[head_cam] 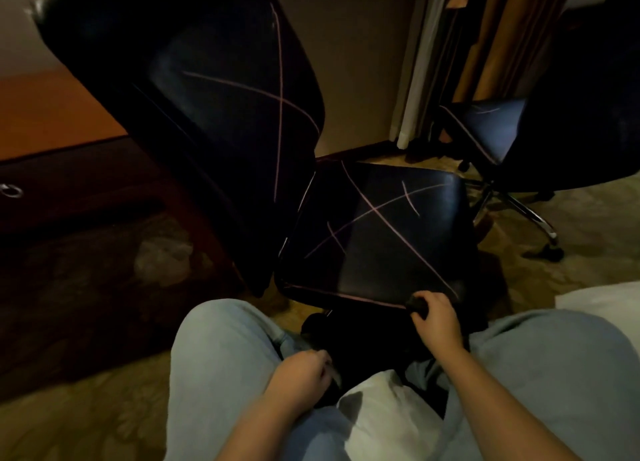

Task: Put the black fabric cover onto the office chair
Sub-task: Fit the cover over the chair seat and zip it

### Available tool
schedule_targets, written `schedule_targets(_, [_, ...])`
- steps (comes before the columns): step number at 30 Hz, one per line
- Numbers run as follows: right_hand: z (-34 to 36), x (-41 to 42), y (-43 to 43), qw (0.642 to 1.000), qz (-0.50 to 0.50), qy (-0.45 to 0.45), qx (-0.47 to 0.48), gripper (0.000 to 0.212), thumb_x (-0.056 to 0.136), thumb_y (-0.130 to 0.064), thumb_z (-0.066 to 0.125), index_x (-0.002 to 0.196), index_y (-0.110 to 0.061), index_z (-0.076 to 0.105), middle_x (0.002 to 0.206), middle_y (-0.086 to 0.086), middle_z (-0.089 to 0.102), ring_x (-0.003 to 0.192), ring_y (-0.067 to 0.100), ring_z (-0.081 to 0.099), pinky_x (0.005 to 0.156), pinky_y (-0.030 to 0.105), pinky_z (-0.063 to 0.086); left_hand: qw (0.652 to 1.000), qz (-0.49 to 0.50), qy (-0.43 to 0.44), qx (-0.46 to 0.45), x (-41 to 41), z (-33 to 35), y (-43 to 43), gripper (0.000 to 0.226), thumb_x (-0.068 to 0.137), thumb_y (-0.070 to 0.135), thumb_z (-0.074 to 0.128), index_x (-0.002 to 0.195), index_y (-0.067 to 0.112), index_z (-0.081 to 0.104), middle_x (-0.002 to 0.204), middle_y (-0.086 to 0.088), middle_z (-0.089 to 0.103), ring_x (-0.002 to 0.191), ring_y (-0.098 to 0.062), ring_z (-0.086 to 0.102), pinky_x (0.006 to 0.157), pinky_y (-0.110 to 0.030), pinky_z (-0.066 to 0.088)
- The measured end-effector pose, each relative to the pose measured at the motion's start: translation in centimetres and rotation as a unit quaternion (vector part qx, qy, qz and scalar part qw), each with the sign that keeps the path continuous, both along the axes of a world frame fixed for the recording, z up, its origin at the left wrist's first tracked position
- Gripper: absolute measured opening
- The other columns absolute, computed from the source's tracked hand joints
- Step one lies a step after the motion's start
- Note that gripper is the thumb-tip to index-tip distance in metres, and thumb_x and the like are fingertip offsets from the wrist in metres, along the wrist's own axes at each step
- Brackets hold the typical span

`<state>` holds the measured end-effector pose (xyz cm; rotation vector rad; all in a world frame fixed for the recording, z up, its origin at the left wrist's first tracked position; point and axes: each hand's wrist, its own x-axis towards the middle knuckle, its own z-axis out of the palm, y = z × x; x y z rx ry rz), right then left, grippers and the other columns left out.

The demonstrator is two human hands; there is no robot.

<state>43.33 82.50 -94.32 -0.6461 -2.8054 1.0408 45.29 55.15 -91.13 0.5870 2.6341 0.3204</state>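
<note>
The person sits low in front of the office chair (374,232), with both knees in light blue jeans (221,349) at the bottom of the view. The seat of the chair is black with thin pink lines across it, and its backrest (214,114) stands tilted on the left side. The black fabric cover (349,336) lies bunched between the knees, under the front edge of the seat, and one part of it reaches up to the front right corner of the seat. The right hand (436,316) is at this corner; its fingers are curled over and grip a fold of the cover against the seat edge. The left hand (301,374) is lower, beside the left knee, with fingers curled together at the border of the dark cloth; it is too dark to tell if they pinch it. A white cloth (388,412) lies on the lap. A second chair (491,128) stands behind on the right, and a dark wooden cabinet (69,183) on the left.
</note>
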Motion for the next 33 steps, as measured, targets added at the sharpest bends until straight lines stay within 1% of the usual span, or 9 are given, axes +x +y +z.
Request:
schedule_targets(3, [-0.1,0.9,0.3,1.000,0.024,0.006,-0.006,0.045,0.079,0.003,0.069,0.122,-0.006,0.058,0.123,0.012,0.053,0.111,0.027,0.056,0.094,0.024,0.039,1.000,0.004,-0.005,0.005,-0.2,-0.1,-0.3,0.033,0.096,0.032,0.043,0.125,0.021,0.055,0.118,-0.004,0.064,0.108,-0.023,0.059,0.084,-0.036,0.047])
schedule_targets(6, [-0.4,2.0,1.7,0.999,0.044,-0.001,0.027,0.044,0.078,0.008,0.066,0.119,-0.007,0.060,0.122,0.010,0.053,0.110,0.026,0.055,0.095,0.025,0.039,1.000,0.000,-0.008,0.010,-0.3,-0.2,-0.1,0.033,0.096,0.030,0.043,0.124,0.020,0.056,0.117,-0.005,0.065,0.108,-0.023,0.058,0.083,-0.035,0.045])
schedule_targets(10, [-0.8,3.5,4.1,0.997,-0.052,-0.015,0.048,0.038,0.079,0.004,0.070,0.114,-0.005,0.061,0.117,0.016,0.052,0.102,0.034,0.057,0.089,0.037,0.047,1.000,0.000,-0.019,0.021,-0.4,-0.4,0.4,0.032,0.096,0.029,0.044,0.123,0.019,0.057,0.118,-0.007,0.065,0.108,-0.024,0.058,0.082,-0.035,0.045])
schedule_targets(13, [-1.1,4.4,5.1,0.990,-0.129,-0.017,0.045,0.040,0.080,0.000,0.070,0.118,-0.001,0.061,0.118,0.025,0.052,0.099,0.042,0.057,0.085,0.042,0.048,1.000,-0.006,-0.010,0.018,-0.5,-0.4,0.9,0.032,0.096,0.029,0.044,0.124,0.018,0.057,0.120,-0.006,0.064,0.110,-0.023,0.057,0.083,-0.033,0.043])
schedule_targets(16, [-0.8,4.2,5.1,0.984,-0.166,-0.035,0.056,0.042,0.083,-0.007,0.069,0.124,-0.004,0.060,0.116,0.028,0.054,0.096,0.043,0.058,0.077,0.040,0.046,1.000,-0.014,0.009,0.013,-0.4,-0.1,1.2,0.032,0.098,0.029,0.043,0.124,0.018,0.057,0.121,-0.006,0.063,0.111,-0.023,0.057,0.083,-0.032,0.041])
schedule_targets(20, [-0.2,2.6,3.8,0.980,-0.189,-0.029,0.047,0.034,0.084,-0.003,0.066,0.118,-0.004,0.063,0.111,0.029,0.054,0.090,0.043,0.058,0.074,0.039,0.046,1.000,-0.010,0.006,0.012,-0.3,0.2,1.0,0.031,0.098,0.030,0.043,0.124,0.019,0.057,0.120,-0.006,0.063,0.110,-0.023,0.057,0.083,-0.033,0.042])
schedule_targets(24, [-0.2,1.4,2.1,0.985,-0.148,-0.023,0.091,0.032,0.080,-0.002,0.067,0.111,-0.007,0.067,0.108,0.025,0.056,0.096,0.044,0.055,0.082,0.043,0.048,1.000,-0.010,0.005,0.003,-0.1,0.1,0.9,0.031,0.097,0.031,0.043,0.122,0.020,0.057,0.118,-0.006,0.064,0.109,-0.023,0.058,0.083,-0.034,0.043])
schedule_targets(27, [-0.3,1.2,1.1,0.989,-0.086,-0.029,0.118,0.037,0.081,-0.002,0.066,0.117,-0.011,0.066,0.115,0.020,0.059,0.107,0.038,0.050,0.085,0.043,0.047,1.000,-0.009,0.008,0.001,0.0,0.3,0.9,0.032,0.097,0.030,0.042,0.123,0.019,0.057,0.119,-0.006,0.063,0.109,-0.024,0.058,0.083,-0.035,0.043])
schedule_targets(33, [-0.8,2.1,2.1,0.993,0.017,-0.041,0.106,0.051,0.085,-0.003,0.064,0.133,-0.017,0.056,0.129,0.010,0.050,0.119,0.029,0.043,0.099,0.038,0.043,1.000,-0.017,0.008,0.004,-0.2,0.3,1.3,0.032,0.097,0.030,0.043,0.125,0.018,0.055,0.120,-0.007,0.062,0.109,-0.025,0.057,0.083,-0.035,0.043])
